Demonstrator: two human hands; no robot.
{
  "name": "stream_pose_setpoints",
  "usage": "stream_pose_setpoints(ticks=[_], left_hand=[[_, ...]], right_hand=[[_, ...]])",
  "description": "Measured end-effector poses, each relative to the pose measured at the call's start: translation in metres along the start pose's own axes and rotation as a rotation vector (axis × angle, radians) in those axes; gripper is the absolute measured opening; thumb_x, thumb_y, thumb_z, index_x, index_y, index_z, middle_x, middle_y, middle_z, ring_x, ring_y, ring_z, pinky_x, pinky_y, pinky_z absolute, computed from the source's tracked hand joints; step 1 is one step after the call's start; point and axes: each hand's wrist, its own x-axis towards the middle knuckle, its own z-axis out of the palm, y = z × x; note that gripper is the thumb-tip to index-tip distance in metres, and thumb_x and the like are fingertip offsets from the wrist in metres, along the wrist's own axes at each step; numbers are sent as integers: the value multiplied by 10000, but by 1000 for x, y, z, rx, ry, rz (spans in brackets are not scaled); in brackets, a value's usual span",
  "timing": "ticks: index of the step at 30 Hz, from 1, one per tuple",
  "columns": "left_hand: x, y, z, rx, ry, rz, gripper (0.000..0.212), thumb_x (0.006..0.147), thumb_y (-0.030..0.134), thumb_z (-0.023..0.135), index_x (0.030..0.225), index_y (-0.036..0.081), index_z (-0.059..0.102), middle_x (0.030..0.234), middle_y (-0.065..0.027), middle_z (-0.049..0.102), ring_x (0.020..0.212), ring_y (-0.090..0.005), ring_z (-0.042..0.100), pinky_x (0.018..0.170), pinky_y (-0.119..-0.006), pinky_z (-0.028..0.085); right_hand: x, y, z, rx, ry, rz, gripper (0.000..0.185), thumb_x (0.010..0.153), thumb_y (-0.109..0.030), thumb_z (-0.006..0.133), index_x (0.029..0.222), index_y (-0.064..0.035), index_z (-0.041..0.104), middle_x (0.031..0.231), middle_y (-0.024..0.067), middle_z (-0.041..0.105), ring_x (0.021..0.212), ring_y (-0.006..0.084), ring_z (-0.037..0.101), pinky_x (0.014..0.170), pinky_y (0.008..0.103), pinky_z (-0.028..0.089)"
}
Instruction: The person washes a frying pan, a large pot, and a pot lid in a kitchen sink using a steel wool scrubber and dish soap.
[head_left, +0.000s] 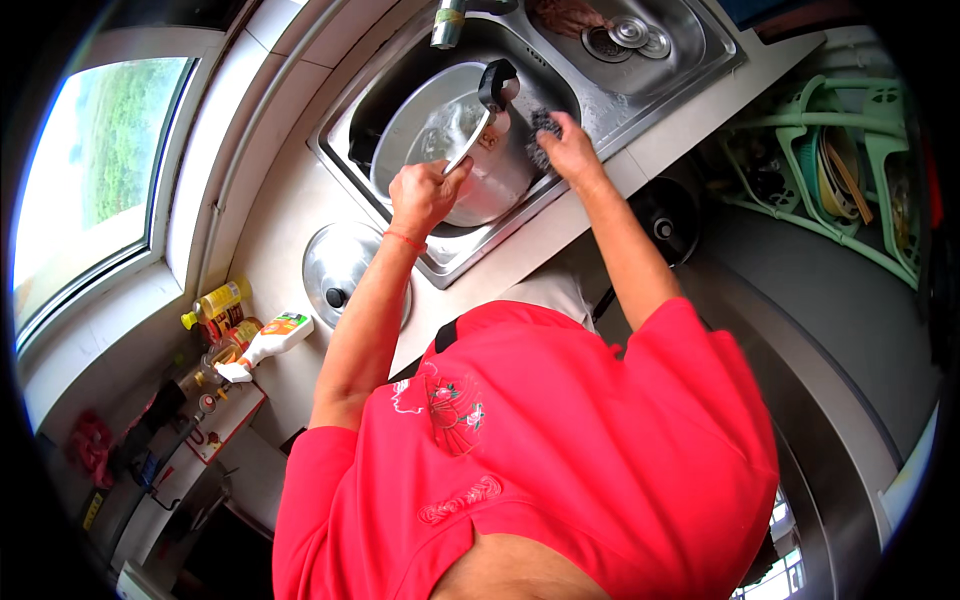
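Note:
A large metal pot leans tilted in the left basin of the stainless steel sink, its mouth turned toward the window side. Its rim is gripped by my left hand, which wears a red cord at the wrist. A black side handle stands out from the far part of the rim. Some wet, whitish patches show inside the pot. In my right hand is a dark scouring pad, held just off the pot's outer wall on the right.
The faucet hangs over the basin. Drain strainers and a brownish cloth lie in the right basin. A metal lid, a spray bottle and several other bottles occupy the left counter. A green dish rack stands right.

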Motion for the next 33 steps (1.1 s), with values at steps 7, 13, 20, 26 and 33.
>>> stream_pose_setpoints(ticks=[7, 13, 20, 26, 33], left_hand=[[14, -13, 3, -41, -37, -62, 412, 768, 487, 609, 653, 95, 657, 583, -165, 567, 604, -356, 573, 545, -407, 452], [19, -11, 6, 2, -7, -42, 437, 770, 511, 591, 641, 98, 651, 586, -170, 563, 601, -359, 566, 540, -409, 443], [20, -11, 7, 0, -4, -47, 456, 765, 524, 588, 626, 93, 643, 580, -171, 562, 596, -366, 564, 532, -425, 438], [18, -10, 6, 15, -23, -59, 462, 763, 525, 592, 622, 88, 645, 575, -169, 565, 598, -365, 571, 541, -422, 450], [23, -3, 16, 31, 16, -9, 436, 766, 515, 592, 634, 104, 654, 596, -156, 582, 599, -357, 580, 549, -414, 462]], right_hand=[[-44, -24, 49, -258, 239, -362, 272, 814, -193, 560, 984, 2, 476, 923, 228, 584, 847, 422, 560, 712, 478, 458], [-5, -13, 28, -525, 94, -46, 246, 805, -187, 545, 935, 15, 495, 828, 242, 599, 798, 418, 580, 707, 488, 463], [-35, -27, 37, -508, 31, -162, 226, 795, -149, 526, 927, 5, 427, 770, 255, 603, 716, 423, 595, 640, 498, 481], [-14, -17, 28, -586, -1, -113, 228, 800, -130, 535, 940, 30, 454, 787, 259, 612, 737, 419, 607, 660, 491, 492], [-21, -19, 37, -578, 10, -99, 236, 796, -146, 549, 948, 3, 446, 808, 248, 607, 753, 410, 607, 683, 488, 489]])
